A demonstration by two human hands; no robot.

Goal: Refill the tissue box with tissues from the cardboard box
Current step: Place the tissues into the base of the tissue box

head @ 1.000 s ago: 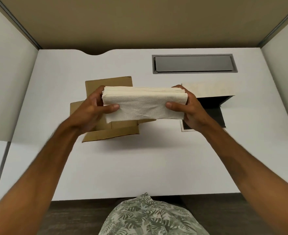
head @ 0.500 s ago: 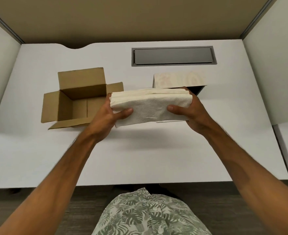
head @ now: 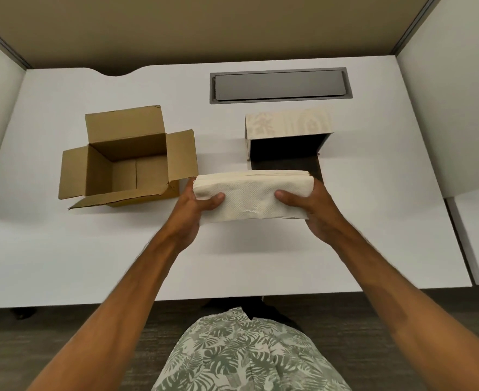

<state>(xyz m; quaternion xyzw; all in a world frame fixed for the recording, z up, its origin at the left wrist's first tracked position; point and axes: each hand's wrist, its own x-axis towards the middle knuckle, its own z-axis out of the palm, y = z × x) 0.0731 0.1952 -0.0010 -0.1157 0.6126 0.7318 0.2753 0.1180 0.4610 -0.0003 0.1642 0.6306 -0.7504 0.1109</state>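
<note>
A thick stack of cream tissues (head: 253, 197) hangs above the white desk, gripped at both ends. My left hand (head: 194, 210) clasps its left end and my right hand (head: 314, 207) its right end, thumbs on the near face. Just behind the stack stands the tissue box (head: 287, 127), pale patterned outside and dark inside, its open side facing me. The brown cardboard box (head: 125, 162) sits to the left with its flaps spread, and nothing shows inside it.
A grey recessed cable hatch (head: 279, 85) lies at the back of the white desk (head: 387, 221). White partition panels rise at both sides. The desk's front edge runs near my body, with dark floor below.
Both hands have carried the tissue stack rightwards, away from over the cardboard box, to in front of the tissue box's open side. The cardboard box interior is now uncovered.
</note>
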